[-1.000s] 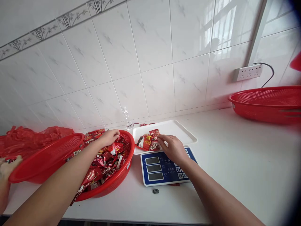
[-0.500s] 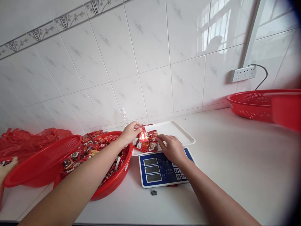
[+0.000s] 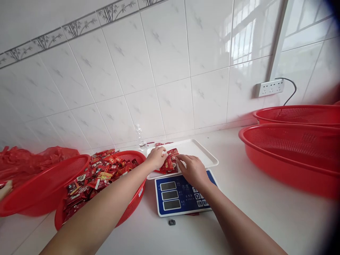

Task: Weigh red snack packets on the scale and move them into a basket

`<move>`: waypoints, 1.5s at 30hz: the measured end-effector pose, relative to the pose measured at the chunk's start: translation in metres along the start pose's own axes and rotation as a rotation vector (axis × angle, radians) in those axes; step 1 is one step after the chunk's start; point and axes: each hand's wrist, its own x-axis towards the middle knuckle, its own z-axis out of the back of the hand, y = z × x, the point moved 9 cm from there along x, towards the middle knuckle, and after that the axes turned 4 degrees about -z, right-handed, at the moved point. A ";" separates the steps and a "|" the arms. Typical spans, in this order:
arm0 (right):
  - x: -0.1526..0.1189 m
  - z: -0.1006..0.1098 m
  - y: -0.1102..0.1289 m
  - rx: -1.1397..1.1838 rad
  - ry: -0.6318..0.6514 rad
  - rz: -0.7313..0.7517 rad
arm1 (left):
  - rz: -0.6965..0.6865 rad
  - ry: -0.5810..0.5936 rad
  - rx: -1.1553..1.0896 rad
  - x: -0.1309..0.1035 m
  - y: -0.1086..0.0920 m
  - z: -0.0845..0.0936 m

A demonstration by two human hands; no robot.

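Note:
My left hand (image 3: 157, 158) is closed on a red packet (image 3: 167, 164) above the white tray (image 3: 204, 154) of the scale. At the right side of the same small group of packets, my right hand (image 3: 193, 169) has its thumb and forefinger pinched at a packet's edge (image 3: 174, 153). Below both hands lies the blue scale panel (image 3: 186, 198) with three grey displays. To the left, a red basket (image 3: 136, 198) is heaped with red and dark packets (image 3: 102, 173), partly covered by my left forearm.
Another red basket (image 3: 45, 191) tilts at the left beside red plastic bags (image 3: 39, 159). Another person's hand (image 3: 5, 189) shows at the left edge. A clear bottle (image 3: 140, 136) stands by the wall. Red baskets (image 3: 287, 173) sit at right; a small dark object (image 3: 171, 222) lies before the scale.
The packet in my left hand has come down towards the others on the tray. At the right, a red basket that was blurred at the edge now stands fully on the table.

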 end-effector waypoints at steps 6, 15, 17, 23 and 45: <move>0.000 0.000 -0.002 -0.023 -0.011 -0.006 | 0.019 -0.044 -0.115 -0.002 0.005 0.013; 0.000 -0.001 -0.002 -0.047 0.011 -0.018 | -0.213 0.170 -0.110 -0.015 -0.019 -0.006; 0.000 -0.001 -0.002 -0.043 0.008 -0.014 | -0.215 0.151 -0.100 -0.014 -0.018 -0.009; 0.001 -0.001 -0.002 -0.046 0.006 -0.008 | -0.108 0.074 -0.036 -0.001 -0.004 -0.013; -0.003 -0.009 0.009 -0.095 0.196 0.050 | -0.082 0.121 -0.064 0.010 -0.011 -0.027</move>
